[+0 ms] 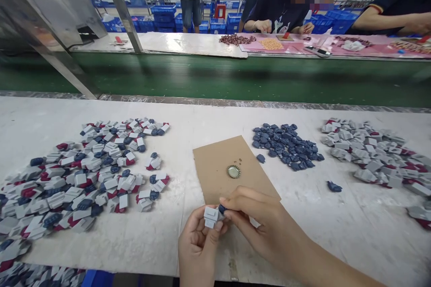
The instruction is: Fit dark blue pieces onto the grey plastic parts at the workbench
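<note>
My left hand is closed around a small grey plastic toy part with a blocky, stepped shape. Between the thumb and forefinger of my right hand is a small dark blue plastic piece, pressed against the right side of the grey part. Both hands meet over the near edge of a brown cardboard sheet. On that sheet lies a bottle cap, hollow side up, with a few dark spots beside it.
Grey, maroon and blue pieces spread over the left of the white table. A pile of dark blue pieces and a heap of grey-maroon parts lie right. Beyond the green conveyor belt, a person works at another table.
</note>
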Demonstrator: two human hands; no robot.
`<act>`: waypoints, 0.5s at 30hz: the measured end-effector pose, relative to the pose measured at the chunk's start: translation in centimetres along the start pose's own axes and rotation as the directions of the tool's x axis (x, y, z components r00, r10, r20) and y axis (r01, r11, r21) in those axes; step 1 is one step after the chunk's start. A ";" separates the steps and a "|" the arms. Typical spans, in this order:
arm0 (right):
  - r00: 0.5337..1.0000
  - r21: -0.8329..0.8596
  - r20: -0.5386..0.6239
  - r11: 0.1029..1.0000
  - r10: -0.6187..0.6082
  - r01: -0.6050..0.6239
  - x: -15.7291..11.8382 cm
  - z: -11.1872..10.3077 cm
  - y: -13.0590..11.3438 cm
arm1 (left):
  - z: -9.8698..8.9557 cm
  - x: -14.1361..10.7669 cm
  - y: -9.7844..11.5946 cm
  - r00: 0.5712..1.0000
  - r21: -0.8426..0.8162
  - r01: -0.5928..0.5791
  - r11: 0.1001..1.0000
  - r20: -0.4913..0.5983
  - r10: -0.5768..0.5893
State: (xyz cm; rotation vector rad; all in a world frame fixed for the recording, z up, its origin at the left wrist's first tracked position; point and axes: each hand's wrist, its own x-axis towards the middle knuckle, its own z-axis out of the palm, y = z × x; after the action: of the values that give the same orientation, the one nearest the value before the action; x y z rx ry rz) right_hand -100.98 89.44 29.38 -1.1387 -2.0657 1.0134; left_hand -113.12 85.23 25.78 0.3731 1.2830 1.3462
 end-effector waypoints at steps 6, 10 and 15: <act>0.999 0.200 -0.039 0.980 0.024 -0.015 -0.6 0.1 0.5 | -0.4 0.0 -0.1 1.000 0.011 -0.016 1.000 0.021 0.015; 0.982 0.272 -0.139 0.959 0.126 -0.084 0.9 -1.4 0.2 | -0.4 0.0 0.0 0.991 0.023 0.020 1.000 0.130 -0.023; 0.765 0.625 0.182 0.528 0.618 -0.575 4.7 0.4 -1.1 | -0.3 0.0 0.2 0.980 0.101 0.003 0.995 0.196 -0.023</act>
State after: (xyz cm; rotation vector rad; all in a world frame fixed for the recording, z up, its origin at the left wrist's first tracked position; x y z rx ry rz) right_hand -104.02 93.04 30.64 -1.4651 -1.0387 1.8170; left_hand -113.48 85.16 25.79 0.5536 1.1875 1.2045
